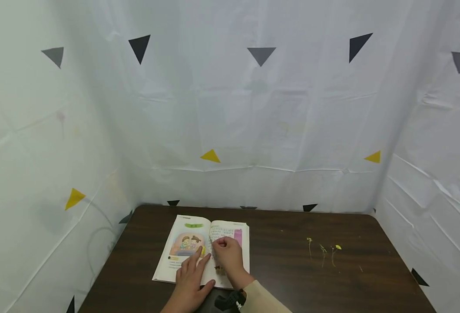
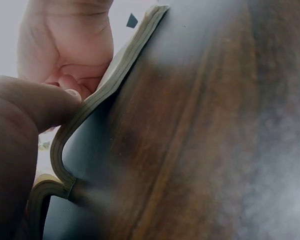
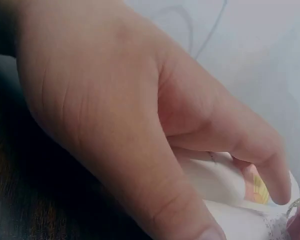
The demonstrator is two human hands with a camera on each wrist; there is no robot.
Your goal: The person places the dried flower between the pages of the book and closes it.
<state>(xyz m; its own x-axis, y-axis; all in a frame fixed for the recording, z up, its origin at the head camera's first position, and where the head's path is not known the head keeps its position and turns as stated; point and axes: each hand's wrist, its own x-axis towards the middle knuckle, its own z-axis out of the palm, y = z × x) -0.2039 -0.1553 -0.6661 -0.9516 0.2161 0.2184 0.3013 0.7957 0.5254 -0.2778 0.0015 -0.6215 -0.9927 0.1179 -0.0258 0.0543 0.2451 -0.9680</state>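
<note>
An open picture book lies on the dark wooden table. My left hand rests on its lower middle with fingers extended; the thumb presses on the page by the near edge. My right hand is bent over the right page, fingertips close to the central fold. In the right wrist view, its index finger and thumb stand apart. A small dried flower lies on the page below the right hand, partly covered by it. I cannot tell whether the right fingers touch a stem.
Further right on the table lie several thin plant sprigs, among them a pale-topped sprig, a green sprig and a yellow flower. White sheeting with triangles hangs behind the table and along both sides.
</note>
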